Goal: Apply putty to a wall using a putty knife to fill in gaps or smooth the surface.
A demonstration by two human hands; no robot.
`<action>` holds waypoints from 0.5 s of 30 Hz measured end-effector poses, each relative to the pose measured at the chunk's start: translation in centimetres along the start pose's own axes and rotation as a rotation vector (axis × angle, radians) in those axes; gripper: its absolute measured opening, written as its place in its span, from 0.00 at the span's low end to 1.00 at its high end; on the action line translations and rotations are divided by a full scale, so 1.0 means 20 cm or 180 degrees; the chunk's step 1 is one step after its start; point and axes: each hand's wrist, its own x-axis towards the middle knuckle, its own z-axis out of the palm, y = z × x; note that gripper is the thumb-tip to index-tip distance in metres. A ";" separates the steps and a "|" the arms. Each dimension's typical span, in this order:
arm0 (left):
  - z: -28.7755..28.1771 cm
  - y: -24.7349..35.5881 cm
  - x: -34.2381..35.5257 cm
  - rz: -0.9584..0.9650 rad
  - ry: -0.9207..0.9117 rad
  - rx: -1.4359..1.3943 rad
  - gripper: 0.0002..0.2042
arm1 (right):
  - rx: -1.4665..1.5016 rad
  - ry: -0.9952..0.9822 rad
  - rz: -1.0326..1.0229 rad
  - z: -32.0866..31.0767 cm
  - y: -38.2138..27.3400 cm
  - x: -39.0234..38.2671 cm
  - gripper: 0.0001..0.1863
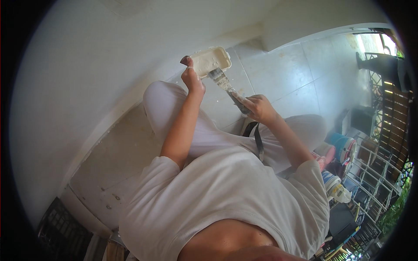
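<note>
My left hand (193,81) grips the near left end of a shallow cream plastic tray (227,58). Pale, smooth paste (211,59) lies inside it. A small dark brown flat piece (184,60) juts out by my left thumb; its kind is unclear. In my right hand (261,108), closed round the dark handle, is a putty knife (223,81) smeared with pale paste. It slants up and left, its greyish tip at the tray's near rim; whether the two touch, I cannot tell.
A white wall (87,78) rises close on my left and ahead. Pale floor tiles (287,76) run to the right. Buckets (341,145), a white metal rack (370,174) and a slatted wooden fence (394,126) stand at right. Another person's dark-clothed leg (379,64) shows far right.
</note>
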 end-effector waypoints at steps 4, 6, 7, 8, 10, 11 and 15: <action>-0.02 0.00 0.02 0.0094 -0.0113 0.0174 0.23 | 0.0014 0.0149 -0.0010 -0.08 -0.04 -0.01 0.47; 0.00 0.01 0.02 0.0103 -0.0098 0.0048 0.22 | 0.0470 0.0748 0.0136 -0.10 -0.05 -0.01 0.34; -0.01 0.02 0.02 0.0107 -0.0088 0.0053 0.22 | 0.0480 0.0744 0.0131 -0.11 -0.06 0.00 0.34; 0.00 0.04 -0.01 0.0094 -0.0182 -0.0011 0.22 | 0.0762 0.1027 0.0630 -0.13 -0.08 0.01 0.28; -0.01 0.05 0.00 0.0085 -0.0256 -0.0073 0.22 | 0.1217 0.1635 0.1127 -0.16 -0.07 0.03 0.14; -0.05 0.04 0.06 -0.0001 -0.0511 0.0151 0.23 | 0.1123 0.1907 0.1052 -0.19 -0.05 0.06 0.12; -0.09 0.07 0.13 -0.0518 -0.1440 0.0692 0.24 | 0.0890 0.2282 0.1636 -0.29 0.06 0.19 0.17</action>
